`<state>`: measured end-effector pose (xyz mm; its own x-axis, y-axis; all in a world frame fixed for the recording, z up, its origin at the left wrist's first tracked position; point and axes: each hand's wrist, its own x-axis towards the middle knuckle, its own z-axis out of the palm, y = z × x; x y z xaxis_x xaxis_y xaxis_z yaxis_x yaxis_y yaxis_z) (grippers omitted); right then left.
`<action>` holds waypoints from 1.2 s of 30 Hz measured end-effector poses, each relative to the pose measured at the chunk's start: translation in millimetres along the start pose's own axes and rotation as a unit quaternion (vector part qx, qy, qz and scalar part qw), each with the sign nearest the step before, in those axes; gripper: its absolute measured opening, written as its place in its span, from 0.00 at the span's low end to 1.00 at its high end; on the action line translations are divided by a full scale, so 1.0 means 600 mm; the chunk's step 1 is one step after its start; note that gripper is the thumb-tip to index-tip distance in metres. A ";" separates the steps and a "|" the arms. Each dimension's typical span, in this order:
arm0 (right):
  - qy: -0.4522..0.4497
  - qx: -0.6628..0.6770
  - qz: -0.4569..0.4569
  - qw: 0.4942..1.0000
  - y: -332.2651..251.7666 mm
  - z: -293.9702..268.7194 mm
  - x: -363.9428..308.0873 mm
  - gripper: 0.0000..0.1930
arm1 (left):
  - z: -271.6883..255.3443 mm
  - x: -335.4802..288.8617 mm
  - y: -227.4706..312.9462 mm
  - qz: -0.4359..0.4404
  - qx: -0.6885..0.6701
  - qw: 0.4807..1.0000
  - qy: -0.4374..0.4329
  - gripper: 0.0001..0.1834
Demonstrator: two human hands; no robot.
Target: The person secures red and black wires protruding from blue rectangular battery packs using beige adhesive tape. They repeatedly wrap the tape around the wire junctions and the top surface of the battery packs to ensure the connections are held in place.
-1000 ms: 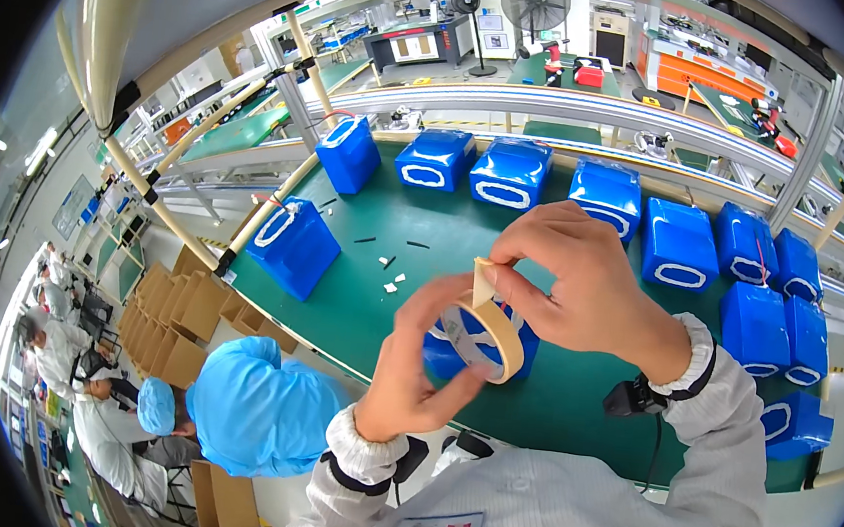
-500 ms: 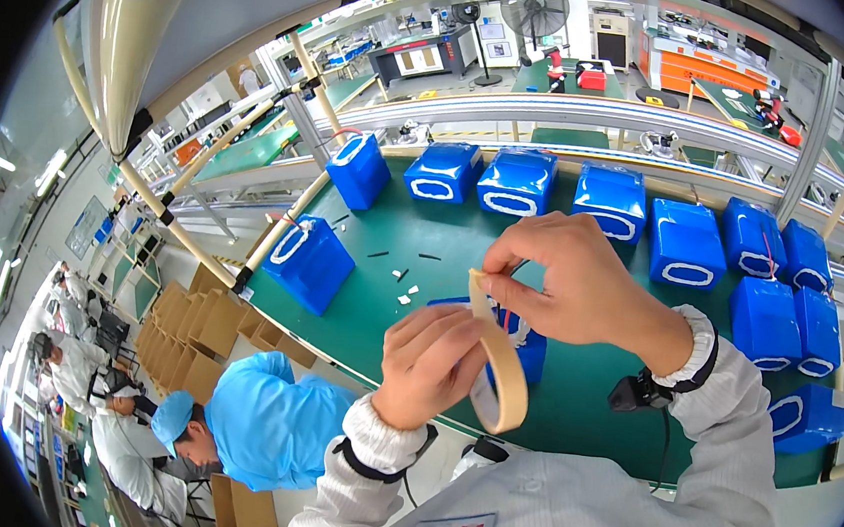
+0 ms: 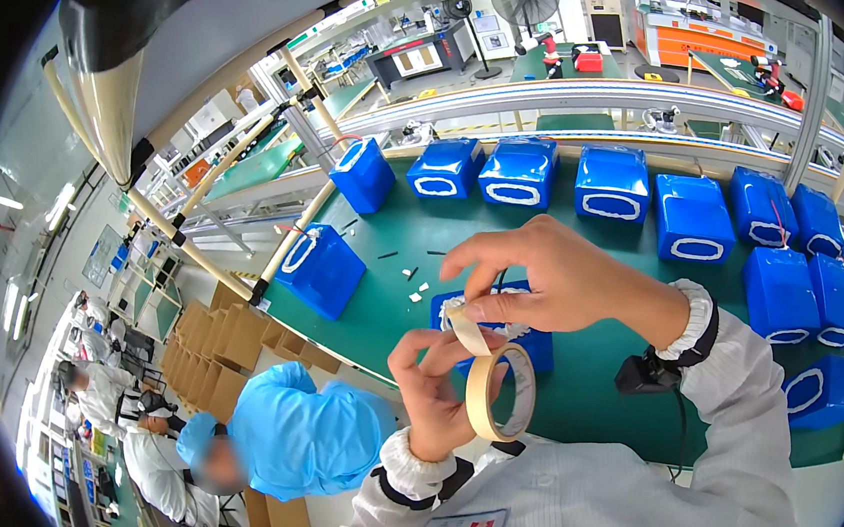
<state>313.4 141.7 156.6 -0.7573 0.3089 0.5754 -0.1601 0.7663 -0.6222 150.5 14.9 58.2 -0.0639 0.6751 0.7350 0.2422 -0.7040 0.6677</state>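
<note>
My left hand is closed around a roll of cream masking tape, whose round opening now shows. Thumb and fingers of my right hand pinch the free end of the tape, and a short strip stretches from there to the roll. Beneath both hands lies a blue-wrapped block, partly hidden by them, with a white bead of material along its top. It looks like a battery pack.
Similar blue blocks, such as one in the back row, line the far and right edges of the green table. White scraps lie left of my hands. A black device with a cable is by my right sleeve. A co-worker in blue bends at left.
The roll has turned so its opening faces me more. My right hand has come lower with the tape end, nearer the blue block, and the strip between my hands looks shorter.
</note>
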 end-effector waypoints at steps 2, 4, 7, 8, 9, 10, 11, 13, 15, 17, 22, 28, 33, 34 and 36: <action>-0.024 0.007 -0.017 1.000 0.007 -0.001 -0.007 0.16 | 0.008 -0.005 0.005 -0.077 -0.075 0.994 0.022 0.44; -0.062 0.022 -0.031 0.997 0.009 -0.007 -0.010 0.18 | 0.001 -0.005 0.005 -0.075 -0.049 0.996 0.007 0.43; -0.134 0.049 0.006 0.990 0.000 -0.026 -0.012 0.20 | -0.001 -0.005 0.006 -0.075 -0.040 0.996 -0.017 0.43; -0.077 0.004 -0.037 0.996 0.003 -0.025 -0.014 0.22 | 0.000 -0.003 0.013 -0.074 -0.037 0.996 -0.026 0.43; -0.020 -0.040 -0.080 0.996 0.008 -0.023 -0.018 0.23 | 0.001 -0.001 0.019 -0.072 -0.033 0.996 -0.035 0.43; 0.038 -0.084 -0.123 0.988 0.010 -0.022 -0.022 0.24 | 0.005 0.000 0.021 -0.033 0.041 0.998 -0.032 0.45; 0.025 -0.094 -0.128 0.987 0.000 -0.021 -0.027 0.24 | 0.005 -0.007 0.033 -0.056 0.052 0.997 -0.001 0.46; -0.003 -0.124 -0.133 0.983 -0.046 -0.038 -0.060 0.23 | 0.011 -0.023 0.048 -0.098 0.060 0.991 0.062 0.47; -0.100 -0.127 -0.083 0.983 -0.106 -0.037 -0.106 0.25 | 0.025 -0.011 0.047 -0.053 0.104 0.991 0.067 0.50; -0.038 -0.142 -0.013 0.989 -0.126 0.019 -0.142 0.26 | 0.031 -0.007 0.060 -0.057 0.129 0.988 0.064 0.50; 0.183 -0.078 0.053 0.979 -0.098 0.076 -0.194 0.24 | 0.038 0.013 0.055 -0.045 0.040 0.998 0.005 0.43; 0.194 0.328 0.122 0.917 -0.063 0.014 -0.177 0.14 | -0.033 0.075 0.027 0.043 0.164 0.983 -0.068 0.34; 0.212 0.481 0.171 0.833 -0.004 0.016 -0.168 0.14 | -0.016 0.138 -0.007 0.139 0.202 0.959 -0.143 0.19; 0.216 0.502 0.166 0.821 0.003 0.018 -0.170 0.14 | -0.014 0.141 -0.015 0.137 0.177 0.965 -0.138 0.13; 0.227 0.526 0.164 0.803 0.015 0.015 -0.178 0.14 | -0.006 0.152 -0.021 0.199 0.192 0.947 -0.162 0.12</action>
<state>386.9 110.6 84.5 -0.5971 0.7535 0.2752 -0.6264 -0.2237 -0.7467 138.0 84.3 117.5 0.3914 0.4492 0.8031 0.5226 -0.8269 0.2078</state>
